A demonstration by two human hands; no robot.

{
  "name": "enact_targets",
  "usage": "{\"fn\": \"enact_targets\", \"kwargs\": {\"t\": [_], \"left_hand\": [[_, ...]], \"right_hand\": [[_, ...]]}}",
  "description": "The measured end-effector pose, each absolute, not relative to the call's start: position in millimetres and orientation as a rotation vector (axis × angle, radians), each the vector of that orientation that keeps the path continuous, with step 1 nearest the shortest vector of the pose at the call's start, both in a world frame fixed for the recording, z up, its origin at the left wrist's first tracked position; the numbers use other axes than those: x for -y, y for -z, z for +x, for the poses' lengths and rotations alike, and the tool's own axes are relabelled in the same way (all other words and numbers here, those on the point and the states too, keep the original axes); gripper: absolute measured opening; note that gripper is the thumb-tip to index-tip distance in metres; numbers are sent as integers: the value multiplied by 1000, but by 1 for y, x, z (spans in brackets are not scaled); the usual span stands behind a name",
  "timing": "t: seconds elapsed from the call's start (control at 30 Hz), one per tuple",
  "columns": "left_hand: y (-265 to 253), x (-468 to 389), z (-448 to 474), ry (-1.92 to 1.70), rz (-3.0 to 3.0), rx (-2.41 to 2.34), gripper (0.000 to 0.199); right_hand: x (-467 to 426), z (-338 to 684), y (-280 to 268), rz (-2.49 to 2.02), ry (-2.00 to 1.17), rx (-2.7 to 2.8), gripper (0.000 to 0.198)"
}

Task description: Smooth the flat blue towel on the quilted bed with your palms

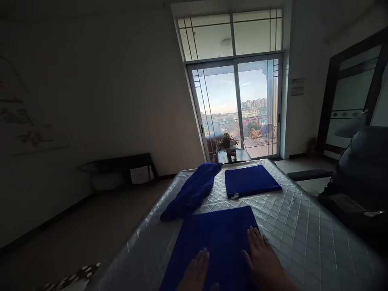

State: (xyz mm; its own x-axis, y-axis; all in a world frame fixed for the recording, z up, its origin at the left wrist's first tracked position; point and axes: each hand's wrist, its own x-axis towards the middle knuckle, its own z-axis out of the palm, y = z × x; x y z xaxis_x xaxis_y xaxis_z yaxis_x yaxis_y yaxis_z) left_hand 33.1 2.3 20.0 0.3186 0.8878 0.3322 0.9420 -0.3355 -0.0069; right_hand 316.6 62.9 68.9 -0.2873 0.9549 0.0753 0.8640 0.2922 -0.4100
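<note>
A folded blue cloth (218, 230) lies flat in front of me on the quilted, silvery table cover (291, 218). My left hand (195, 268) rests on its lower left part, fingers stretched out. On its right edge lies my right hand (262, 256), palm down with the thumb apart from the fingers. Beyond it, to the right, sits a second folded blue cloth (253, 180) with a small white label at its near edge. A loosely bunched blue cloth (194, 192) stretches along the left, touching or nearly touching the near folded one.
Behind the far edge stands a small table with a plastic bottle (233, 149) and a potted plant (226, 140). A dark armchair (357, 173) is close on the right. At the left wall is a low dark stand (124, 169). Polka-dot fabric (81, 275) shows at the lower left.
</note>
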Motion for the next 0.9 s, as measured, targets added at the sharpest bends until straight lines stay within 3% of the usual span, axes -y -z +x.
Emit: {"fn": "enact_targets", "kwargs": {"t": [0.13, 0.27, 0.37, 0.9], "left_hand": [[-54, -39, 106, 348, -2717, 1431, 83], [-76, -63, 166, 409, -2746, 1568, 66], [-76, -70, 178, 438, -2770, 1627, 66], [-59, -54, 17, 314, -2283, 2257, 70]], "right_hand": [[-68, 320, -64, -1639, -385, 2275, 66], [-75, 321, -48, -1581, -324, 2297, 59], [-77, 321, -45, -1584, -336, 2265, 62], [-62, 318, -83, -1736, -449, 2313, 68]]}}
